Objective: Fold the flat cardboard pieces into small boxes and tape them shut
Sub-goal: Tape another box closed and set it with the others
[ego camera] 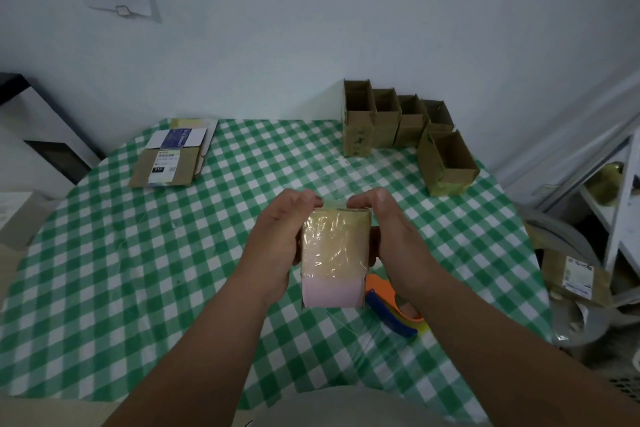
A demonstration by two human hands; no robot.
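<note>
I have the small brown cardboard box with the pink lower panel lifted above the middle of the green-and-white checked tablecloth, with its taped face turned up toward me. My left hand wraps the box's left side and my right hand wraps its right side, fingers curled over the far edge, so both hands are grasping the box between them.

The clear tape on the top face looks wrinkled, so I judge the step in hand is pressing the strip down. To do it well I would keep the box squeezed square between my palms, run my fingertips along the far edge so the tape end folds flat over it, and rub from the middle outward to chase out the creases.

The orange and blue tape dispenser lies on the cloth just near and right of the box, partly under my right wrist. At the far right stands a row of open brown cardboard boxes, and at the far left lies a stack of flat cardboard pieces with printed labels.

I cannot see the underside or the far face of the box, so whether those are sealed is unknown. My fingertips past the far edge are blurred, and the tape's end there is hard to make out.
</note>
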